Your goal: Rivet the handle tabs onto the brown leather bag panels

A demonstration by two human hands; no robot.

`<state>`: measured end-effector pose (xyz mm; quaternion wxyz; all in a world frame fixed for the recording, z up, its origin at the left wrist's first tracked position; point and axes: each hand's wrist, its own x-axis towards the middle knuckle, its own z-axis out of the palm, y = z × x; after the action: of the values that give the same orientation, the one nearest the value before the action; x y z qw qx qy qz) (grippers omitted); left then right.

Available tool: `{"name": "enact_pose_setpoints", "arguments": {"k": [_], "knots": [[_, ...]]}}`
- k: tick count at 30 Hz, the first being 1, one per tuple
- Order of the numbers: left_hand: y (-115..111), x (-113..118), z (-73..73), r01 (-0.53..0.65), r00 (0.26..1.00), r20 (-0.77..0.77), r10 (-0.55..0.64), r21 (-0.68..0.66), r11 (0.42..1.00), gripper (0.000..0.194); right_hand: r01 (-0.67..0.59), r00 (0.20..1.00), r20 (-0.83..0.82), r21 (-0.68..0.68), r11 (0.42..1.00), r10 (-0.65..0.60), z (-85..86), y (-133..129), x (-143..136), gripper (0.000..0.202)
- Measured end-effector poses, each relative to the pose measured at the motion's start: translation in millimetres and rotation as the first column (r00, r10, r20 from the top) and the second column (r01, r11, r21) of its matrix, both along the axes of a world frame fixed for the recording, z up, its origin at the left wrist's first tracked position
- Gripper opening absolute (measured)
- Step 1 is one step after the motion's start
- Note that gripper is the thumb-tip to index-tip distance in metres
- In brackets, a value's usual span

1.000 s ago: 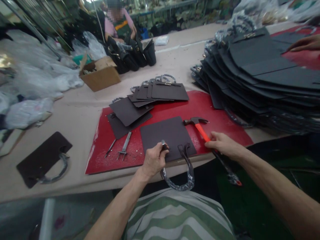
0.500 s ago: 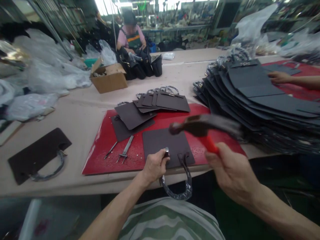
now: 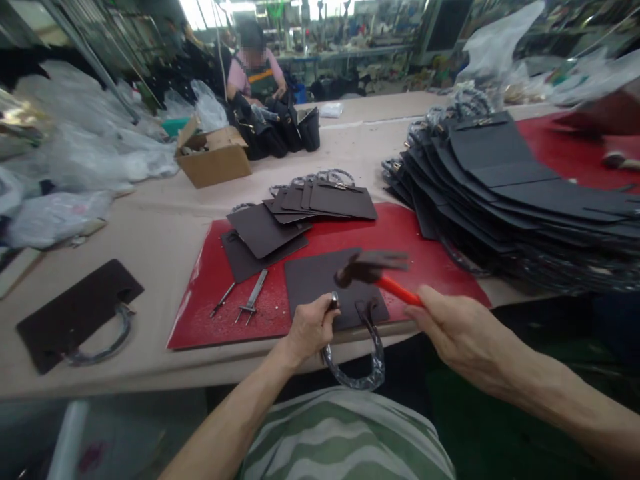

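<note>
Fingers of the left hand (image 3: 307, 328) are pinching a short metal tool (image 3: 335, 301) over a dark panel (image 3: 310, 277), seemingly steadying it. The right hand (image 3: 450, 323) is gripping a hammer (image 3: 397, 290), its head hovering near that tool. Both forearms are angling inward. The panel is lying on a red mat (image 3: 195, 327), probably for backing, its plastic-wrapped handle (image 3: 377, 367) hanging past the table (image 3: 150, 233) edge.

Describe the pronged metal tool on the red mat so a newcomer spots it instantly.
Start at the red mat on the table. Toward its left edge, just nearer than the brown panels, lies the pronged metal tool. It's the broader one, with a crosspiece by its prongs; the thin metal rod on its left has none.
</note>
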<state>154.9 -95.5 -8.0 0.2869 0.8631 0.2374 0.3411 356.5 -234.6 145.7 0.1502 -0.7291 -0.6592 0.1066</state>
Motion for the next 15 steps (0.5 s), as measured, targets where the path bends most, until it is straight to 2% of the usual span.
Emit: {"name": "enact_pose_setpoints", "arguments": {"k": [2, 4, 6, 8, 11, 13, 15], "knots": [[1, -2, -0.1, 0.012, 1.000, 0.005, -0.012, -0.035, 0.999, 0.012, 0.127, 0.980, -0.151, -0.012, 0.992, -0.127, -14.6, 6, 18, 0.029], [2, -4, -0.4, 0.026, 1.000, 0.018, -0.024, -0.087, 0.996, 0.011, 0.205, 0.937, -0.269, -0.094, 0.974, -0.223, -36.5, 16, 36, 0.032], [4, -6, -0.4, 0.037, 0.999, 0.035, -0.032, -0.147, 0.988, 0.012, 0.263, 0.905, -0.282, -0.213, 0.941, -0.317, -61.5, 27, 50, 0.033], [4, -6, 0.5, 0.040, 0.998, 0.045, -0.031, -0.214, 0.976, 0.012, 0.349, 0.912, -0.125, -0.260, 0.900, -0.390, -83.4, 37, 59, 0.028], [3, -4, 4.8, 0.015, 0.995, 0.099, 0.024, -0.375, 0.927, 0.010, 0.401, 0.896, 0.262, -0.131, 0.907, -0.359, -103.5, 46, 60, 0.017], [3, -3, 10.1, 0.000, 0.977, 0.178, 0.115, -0.540, 0.842, 0.010, 0.361, 0.854, 0.417, -0.043, 0.932, -0.311, -109.8, 49, 57, 0.017], [6, -6, 18.0, -0.012, 0.950, 0.225, 0.217, -0.666, 0.746, 0.013, 0.336, 0.828, 0.476, 0.003, 0.942, -0.297, -113.4, 50, 53, 0.019]]}}
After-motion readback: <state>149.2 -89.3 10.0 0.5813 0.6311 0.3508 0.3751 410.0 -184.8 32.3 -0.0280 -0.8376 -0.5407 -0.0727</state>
